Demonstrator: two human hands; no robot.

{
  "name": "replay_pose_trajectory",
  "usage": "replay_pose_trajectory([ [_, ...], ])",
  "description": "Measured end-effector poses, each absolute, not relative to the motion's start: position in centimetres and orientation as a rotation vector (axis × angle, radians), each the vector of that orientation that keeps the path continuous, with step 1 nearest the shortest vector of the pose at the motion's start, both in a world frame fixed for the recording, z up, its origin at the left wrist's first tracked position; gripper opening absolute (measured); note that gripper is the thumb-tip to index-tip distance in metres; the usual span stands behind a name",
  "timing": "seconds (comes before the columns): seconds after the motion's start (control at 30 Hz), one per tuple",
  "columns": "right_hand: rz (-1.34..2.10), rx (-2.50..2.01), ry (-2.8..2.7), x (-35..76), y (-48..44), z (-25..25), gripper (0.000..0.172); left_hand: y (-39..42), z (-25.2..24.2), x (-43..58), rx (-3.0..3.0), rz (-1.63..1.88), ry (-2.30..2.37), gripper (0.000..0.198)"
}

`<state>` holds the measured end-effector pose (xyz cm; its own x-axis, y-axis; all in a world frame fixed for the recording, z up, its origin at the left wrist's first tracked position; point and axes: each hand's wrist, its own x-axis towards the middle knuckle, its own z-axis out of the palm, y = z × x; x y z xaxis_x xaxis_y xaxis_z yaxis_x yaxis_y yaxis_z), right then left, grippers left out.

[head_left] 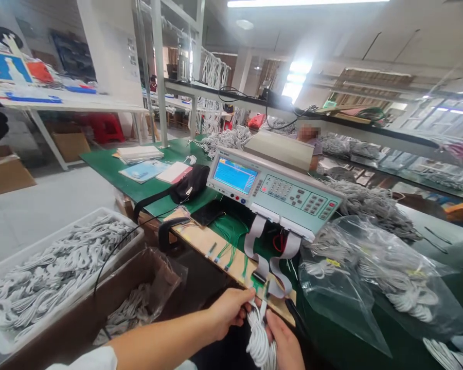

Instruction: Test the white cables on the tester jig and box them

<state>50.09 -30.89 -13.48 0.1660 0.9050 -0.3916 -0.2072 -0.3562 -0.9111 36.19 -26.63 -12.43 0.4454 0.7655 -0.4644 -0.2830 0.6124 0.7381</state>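
Left hand point(231, 312) and right hand point(284, 341) grip a coiled bundle of thin white cable point(258, 339) at the near edge of a long, pale wooden board point(196, 237).
Pinching the cable's ends close to their tips, with the coil slack, would likely keep them steady; the left fingers close on its upper strands, the right hand clasps its side, and the coil hangs between and below them.

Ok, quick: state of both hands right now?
Left hand: closed, holding the white cable bundle near its top.
Right hand: closed, holding that bundle lower down.
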Motion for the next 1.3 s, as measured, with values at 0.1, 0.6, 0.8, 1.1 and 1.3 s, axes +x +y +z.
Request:
replay_pose_trajectory([
  [0.1, 1.357, -1.533, -0.819, 49.8, -30.4, -12.8, 0.030, -26.6, -12.7, 36.3, 0.692, 0.737, 0.889, 0.045],
  [0.6, 1.162, -1.601, -1.033, 45.6, -33.7, -13.0, 0.032, -30.5, -13.8, 35.6, 0.495, 0.713, 0.874, 0.035],
  [0.8, 1.287, -1.572, -1.088, 44.4, -34.1, -14.3, 0.026, -29.3, -16.4, 28.6, 1.167, 0.534, 1.095, 0.009],
  [1.1, 1.456, -1.355, -0.679, 42.3, -32.0, -16.0, 0.027, -31.0, -19.4, 29.3, 1.143, 0.504, 0.798, 0.050],
  [1.3, 1.029, -1.543, -0.909, 44.9, -32.0, -15.3, 0.031, -30.1, -18.8, 34.3, 1.006, 0.739, 0.879, 0.023],
])
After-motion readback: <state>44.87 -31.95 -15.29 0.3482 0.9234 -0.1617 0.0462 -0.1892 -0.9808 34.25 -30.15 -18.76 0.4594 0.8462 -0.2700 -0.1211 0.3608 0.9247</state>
